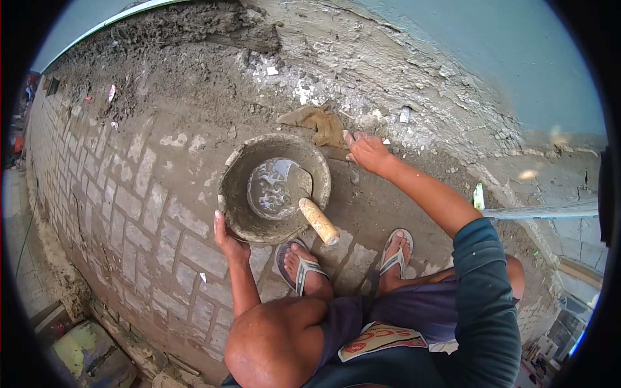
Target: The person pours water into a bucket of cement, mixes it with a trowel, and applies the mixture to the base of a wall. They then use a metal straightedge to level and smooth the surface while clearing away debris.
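Observation:
Between my feet and the wall sits a round, mud-crusted bucket (236, 174) with pale, wet liquid (268, 187) at its bottom. My left hand (231, 242) grips its near left side, thumb up at the rim. A trowel (318, 221) rests in the bucket, its blade in the liquid and its wooden handle leaning over the near right rim. Beyond the bucket, a brown rag (326, 128) lies crumpled on the dirt. My right hand (370, 154) is at the rag's right edge, fingers curled and pinching there.
Grey paving bricks (197, 255) covered in mud spread to the left. Loose soil (174, 71) and white rubble run along the foot of a rough wall (401, 58). My sandalled feet (304, 268) are close to the bucket. A pale bar (543, 211) juts in at right.

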The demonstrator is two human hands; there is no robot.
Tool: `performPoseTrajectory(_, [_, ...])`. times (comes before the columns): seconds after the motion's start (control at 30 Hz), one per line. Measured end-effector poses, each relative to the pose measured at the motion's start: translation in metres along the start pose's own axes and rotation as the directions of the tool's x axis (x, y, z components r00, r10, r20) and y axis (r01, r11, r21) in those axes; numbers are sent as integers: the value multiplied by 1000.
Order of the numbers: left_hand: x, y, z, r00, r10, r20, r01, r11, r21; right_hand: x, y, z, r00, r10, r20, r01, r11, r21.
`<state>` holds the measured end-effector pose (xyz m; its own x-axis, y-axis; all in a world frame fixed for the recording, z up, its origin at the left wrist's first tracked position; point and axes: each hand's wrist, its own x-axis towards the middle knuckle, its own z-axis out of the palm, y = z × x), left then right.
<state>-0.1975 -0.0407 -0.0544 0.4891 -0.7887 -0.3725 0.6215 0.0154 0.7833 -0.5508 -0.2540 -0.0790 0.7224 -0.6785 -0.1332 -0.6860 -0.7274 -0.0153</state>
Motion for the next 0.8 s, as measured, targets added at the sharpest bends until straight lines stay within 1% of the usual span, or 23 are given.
performPoseTrajectory(0.07, [-1, 1, -1, 1000, -12, 17, 13, 1000, -25, 14, -18, 13, 977, 179, -115, -179, 984, 8])
performPoseTrajectory(0.17, [-2, 1, -3, 999, -7, 31, 8, 1000, -21, 16, -19, 26, 986, 134, -98, -139, 989, -51])
performPoseTrajectory(0.23, [-2, 1, -5, 1000, 22, 16, -22, 999, -31, 7, -17, 5, 988, 120, -97, -117, 993, 26])
performPoseTrajectory(0.3, [2, -2, -10, 997, 47, 58, -48, 999, 16, -11, -13, -26, 995, 93, -31, -89, 990, 112])
performPoseTrajectory(0.33, [3, -6, -15, 998, 46, 46, -47, 999, 21, -24, -10, -46, 996, 78, 49, -85, 986, 144])
performPoseTrajectory(0.37, [0, -1, -6, 998, 53, 39, -53, 998, 13, -38, -5, -66, 989, 65, 130, -87, 981, 172])
performPoseTrajectory(0.43, [-6, 14, 21, 1000, 5, -11, -6, 1000, -30, -67, 10, -93, 936, 76, 343, -161, 960, 227])
performPoseTrajectory(0.53, [-3, 12, 17, 1000, 21, 5, -21, 1000, -16, -108, 30, -117, 875, 77, 478, -234, 932, 278])
performPoseTrajectory(0.57, [-2, 10, 15, 999, 51, -13, -51, 999, -18, -115, 34, -125, 857, 75, 510, -261, 917, 303])
performPoseTrajectory(0.63, [0, 8, 15, 999, 39, -10, -39, 999, -4, -109, 32, -149, 801, 119, 587, -314, 918, 243])
performPoseTrajectory(0.67, [-2, 10, 18, 998, 43, -35, -42, 999, 22, -101, 35, -151, 814, 96, 573, -285, 926, 249])
performPoseTrajectory(0.73, [1, 5, 12, 997, 69, -22, -68, 997, 29, -77, 33, -161, 856, 47, 516, -204, 946, 252])
performPoseTrajectory(0.77, [0, 4, 10, 997, 70, -14, -70, 997, 31, -53, 28, -172, 876, 40, 481, -184, 949, 256])
performPoseTrajectory(0.8, [0, 7, 9, 993, 112, -30, -112, 993, 27, -9, 12, -195, 900, 21, 435, -147, 954, 260])
